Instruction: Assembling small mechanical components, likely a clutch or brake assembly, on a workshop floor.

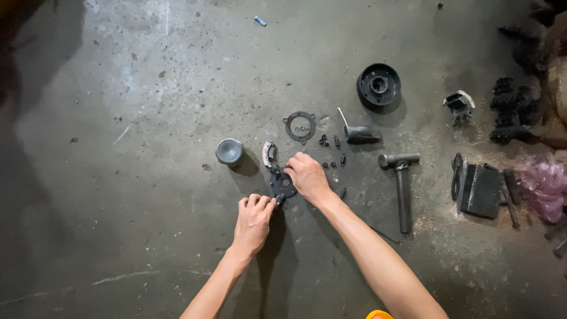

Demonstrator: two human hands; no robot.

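Left of centre on the concrete floor stands a small round grey cup-shaped part, clear of both hands. Just to its right lies a curved light-coloured metal piece, close to the upper edge of the dark round plate.

The dark round plate rests flat on the floor at mid-frame, between the two hands. The left hand comes up from the lower edge of the frame; its fingers are curled, and the fingertips touch the lower left rim of the plate. The right hand lies over the plate's upper right side, fingers bent down onto it. Both hands are in contact with the plate and close together; whether either pinches a smaller part cannot be determined, since the fingers cover the contact points.

Above the right hand lies a thin dark ring gasket with small clips inside it. To its right, several small black bolts are scattered near the right wrist. Further right follow a dark funnel-shaped part, a large black pulley-like wheel in the upper right, and a T-shaped metal tool. Near the right edge sit a dark rectangular block and a pink plastic bag.
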